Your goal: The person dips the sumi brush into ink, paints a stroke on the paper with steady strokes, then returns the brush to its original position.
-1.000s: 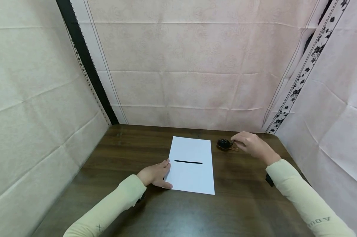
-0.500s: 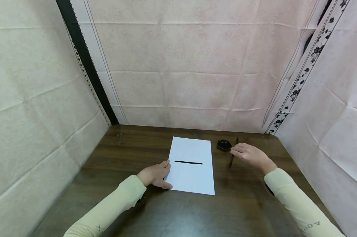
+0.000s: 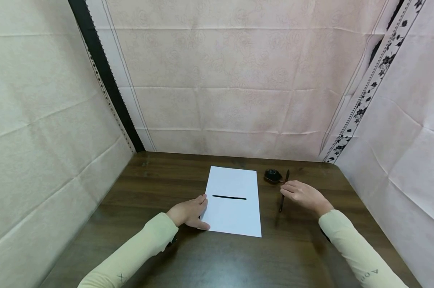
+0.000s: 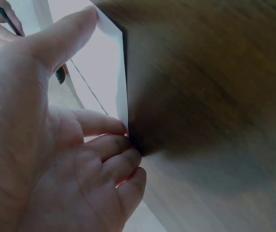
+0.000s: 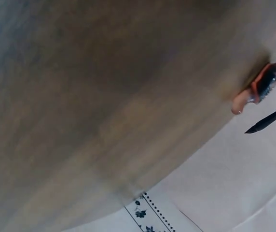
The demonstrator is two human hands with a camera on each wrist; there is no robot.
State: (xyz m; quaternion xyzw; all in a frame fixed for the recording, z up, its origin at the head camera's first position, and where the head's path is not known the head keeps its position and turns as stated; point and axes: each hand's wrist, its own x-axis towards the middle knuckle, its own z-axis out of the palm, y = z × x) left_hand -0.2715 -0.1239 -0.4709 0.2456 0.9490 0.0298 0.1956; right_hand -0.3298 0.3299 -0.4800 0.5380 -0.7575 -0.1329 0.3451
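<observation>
A white sheet of paper [image 3: 234,218] lies on the table with one black line [image 3: 229,197] across it. My left hand [image 3: 189,212] rests on the sheet's left edge, thumb and fingers spread apart. In the left wrist view, the fingertips [image 4: 121,126] touch the paper's edge. To the right of the sheet, my right hand [image 3: 305,196] pinches a slim dark writing brush [image 3: 282,203]. One end of the brush [image 5: 270,118] tapers to a dark point in the right wrist view. My right fingers are outside that view.
Just beyond my right hand sits a glossy black, rounded dish-like thing [image 3: 272,175] with a brownish-orange rim and tail. The brown wooden table [image 3: 159,176] ends at a pale cloth [image 3: 231,108], with more cloth on both sides.
My right hand has moved back from beside the black dish-like thing, toward me, and more of the brush shows. My left hand and the paper stay put.
</observation>
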